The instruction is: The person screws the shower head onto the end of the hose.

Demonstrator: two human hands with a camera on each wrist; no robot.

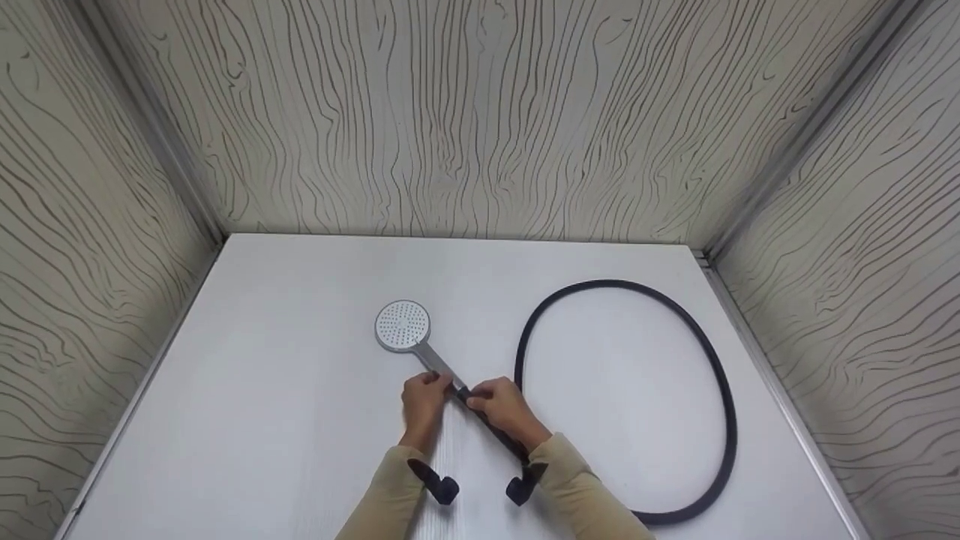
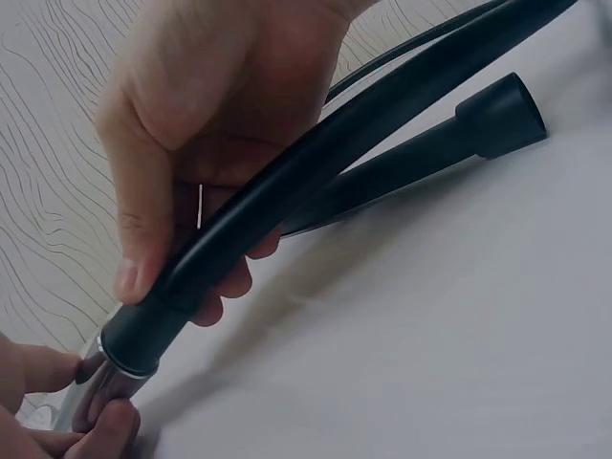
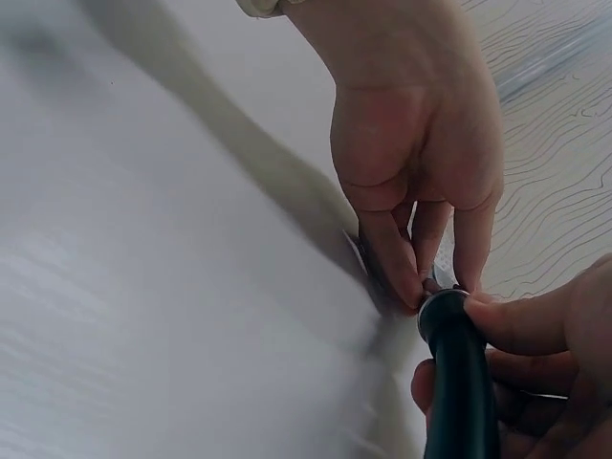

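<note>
In the head view, a handheld shower head (image 1: 403,325) with a round, dotted spray face lies face up on the white table, its grey handle (image 1: 436,361) slanting down to the right. My left hand (image 1: 424,405) pinches the lower end of that handle. The black end of a shower hose (image 2: 143,335) meets the handle there, and my right hand (image 1: 510,409) grips it just behind the joint, thumb on top. In the right wrist view the shiny handle end is mostly hidden by my left fingers (image 3: 392,263).
The rest of the black hose curves in a wide loop (image 1: 731,420) over the right side of the table (image 1: 262,360). Its other end, a flared black collar (image 2: 502,115), lies near my right wrist. Walls with a wood-grain pattern (image 1: 450,120) enclose the back and both sides.
</note>
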